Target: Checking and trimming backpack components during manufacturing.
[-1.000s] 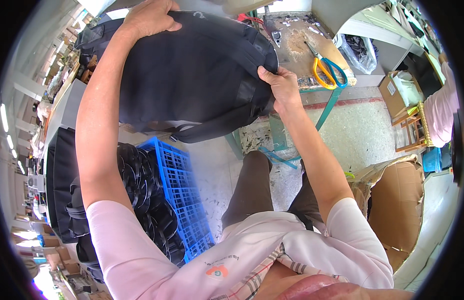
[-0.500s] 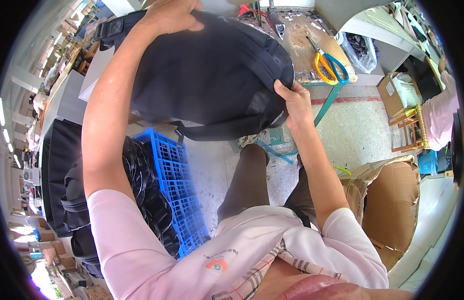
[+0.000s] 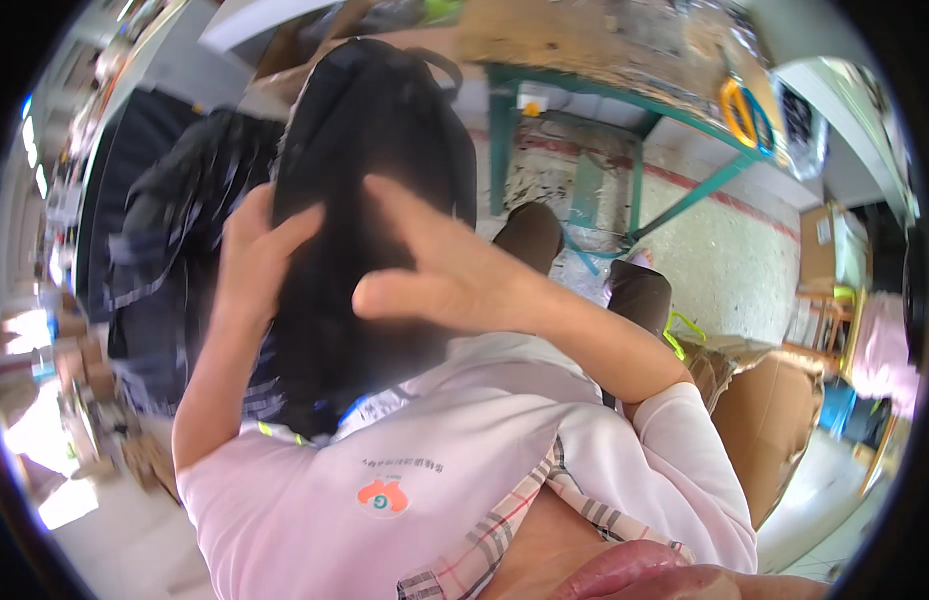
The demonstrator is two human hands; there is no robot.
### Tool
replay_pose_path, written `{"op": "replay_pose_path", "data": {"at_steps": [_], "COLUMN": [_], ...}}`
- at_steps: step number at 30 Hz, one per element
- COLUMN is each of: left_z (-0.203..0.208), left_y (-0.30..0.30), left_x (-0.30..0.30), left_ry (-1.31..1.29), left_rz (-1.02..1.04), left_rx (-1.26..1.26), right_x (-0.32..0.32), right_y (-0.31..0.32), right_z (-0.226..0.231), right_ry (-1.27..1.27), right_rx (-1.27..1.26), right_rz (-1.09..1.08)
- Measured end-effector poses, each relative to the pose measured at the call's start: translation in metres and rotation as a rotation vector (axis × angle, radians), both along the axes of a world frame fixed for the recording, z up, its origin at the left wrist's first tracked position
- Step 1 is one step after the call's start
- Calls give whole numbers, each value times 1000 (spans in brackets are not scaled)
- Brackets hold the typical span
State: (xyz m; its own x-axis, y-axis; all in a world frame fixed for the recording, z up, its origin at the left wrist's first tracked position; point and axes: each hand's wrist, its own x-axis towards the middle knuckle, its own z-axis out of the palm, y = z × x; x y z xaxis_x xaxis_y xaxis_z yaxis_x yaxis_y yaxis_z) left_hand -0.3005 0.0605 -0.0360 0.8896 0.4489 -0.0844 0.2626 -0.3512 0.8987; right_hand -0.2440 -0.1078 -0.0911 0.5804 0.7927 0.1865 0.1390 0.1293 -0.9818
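A black backpack (image 3: 384,130) stands on end in front of me, left of my legs, with a loop strap at its upper right. My left hand (image 3: 252,250) grips its left edge, thumb on the front face and fingers partly hidden at the side. Across the front of the bag reaches my right hand (image 3: 434,265), its thumb and fingers spread apart and somewhat blurred. Whether its fingers touch the fabric, I cannot tell. Directly to the left of the backpack lies a pile of black bags (image 3: 174,240).
A worn wooden workbench (image 3: 574,35) on a green metal frame is ahead. Scissors (image 3: 746,112) with yellow and blue handles lie at its right end. A cardboard box (image 3: 769,415) stands on my right, a yellow-green strap (image 3: 687,328) beside it. Another person's pink clothing (image 3: 884,345) shows far right.
The backpack has come off the workbench area, down and left, turning from lying sideways to upright. My right hand has let go of its end and moved left across its front.
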Motion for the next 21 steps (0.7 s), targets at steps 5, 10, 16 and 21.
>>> {"op": "replay_pose_path", "data": {"at_steps": [5,10,16,21], "left_z": [-40,-30,-78,-68], "left_y": [-24,-36,75,58], "left_x": [18,40,112,151], "left_ry": [-49,-196,-128,-289], "left_rz": [69,-161,-276,-231], "left_rx": [-458,-430,-629,-416], "right_x": [-16,43,70,85], "right_y": [11,-49,-112,-130], "right_z": [9,-10,-10,-14], "right_ry": [-301,-427,180,276], "right_rx": [-211,-98,301,326], "right_rz": [-83,-479,-475,-645]}}
